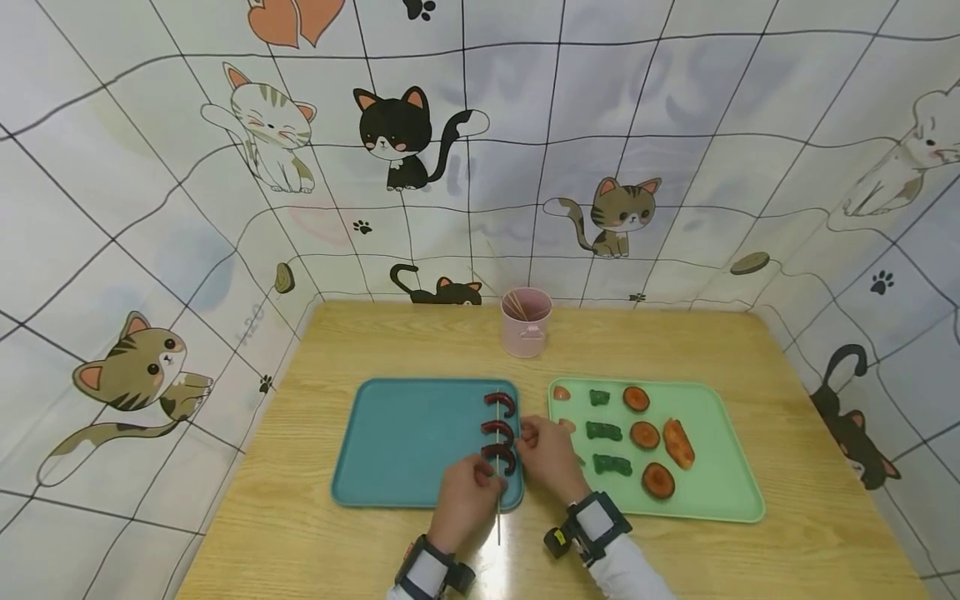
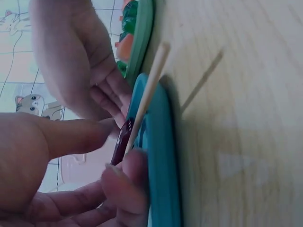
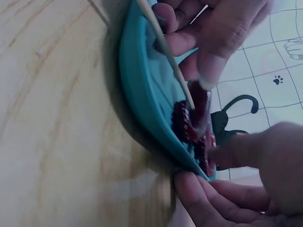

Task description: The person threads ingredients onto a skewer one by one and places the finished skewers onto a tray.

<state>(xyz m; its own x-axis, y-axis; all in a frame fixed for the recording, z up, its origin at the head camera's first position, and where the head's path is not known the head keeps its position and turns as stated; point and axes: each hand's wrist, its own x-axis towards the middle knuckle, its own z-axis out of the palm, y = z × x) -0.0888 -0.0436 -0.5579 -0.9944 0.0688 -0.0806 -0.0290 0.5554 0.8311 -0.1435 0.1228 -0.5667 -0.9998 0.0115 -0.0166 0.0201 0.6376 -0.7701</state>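
Note:
A thin wooden skewer (image 1: 498, 521) runs through three dark red octopus tentacle pieces along the right side of the blue tray (image 1: 408, 442); its near end sticks out past the rim. My left hand (image 1: 467, 498) pinches the nearest tentacle piece (image 1: 501, 452), with the skewer passing beside its fingers. In the right wrist view, suckers show on the tentacle (image 3: 201, 113). My right hand (image 1: 553, 457) grips the tray's right rim, fingers outside, while its thumb (image 3: 236, 152) touches a farther tentacle piece. The far skewer tip is hard to make out.
To the right lies a green tray (image 1: 720, 492) with green pieces (image 1: 603, 431), round brown slices (image 1: 645, 435), an orange-brown piece (image 1: 678, 443) and pale orange pieces (image 1: 561, 392), partly behind my right hand. A pink cup (image 1: 525, 337) with skewers stands behind the trays.

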